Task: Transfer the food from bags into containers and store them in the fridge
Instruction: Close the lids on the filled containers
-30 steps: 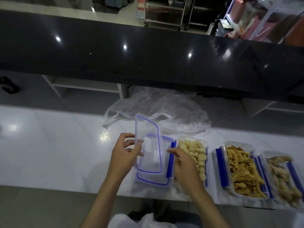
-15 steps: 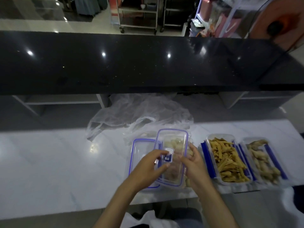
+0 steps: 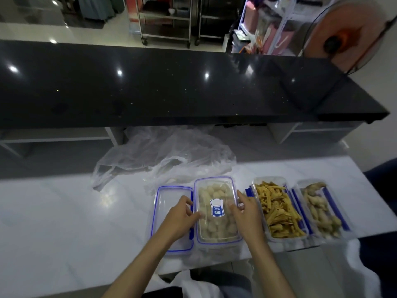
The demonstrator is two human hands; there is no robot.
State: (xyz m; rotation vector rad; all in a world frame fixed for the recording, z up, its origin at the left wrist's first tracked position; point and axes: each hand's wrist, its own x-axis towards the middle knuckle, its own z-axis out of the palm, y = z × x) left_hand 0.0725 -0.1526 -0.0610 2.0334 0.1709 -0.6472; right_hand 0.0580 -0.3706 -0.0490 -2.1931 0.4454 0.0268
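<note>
- Left of your grip, a spare lid (image 3: pixel 171 216) lies flat on the white counter (image 3: pixel 64 211); empty bags (image 3: pixel 163 155) sit behind.
- Your left hand (image 3: pixel 179 218) and right hand (image 3: pixel 247 214), fingers curled, hold the labelled lid (image 3: pixel 217 208) by its long edges on the container of pale balls (image 3: pixel 217 244); half a second ago it hovered tilted.
- Right of your grip, the yellow-strip container (image 3: pixel 279 211) and ginger-like container (image 3: pixel 322 211) stand filled, unlidded.
- Remaining, by appearances: clips, two lids, the fridge.
</note>
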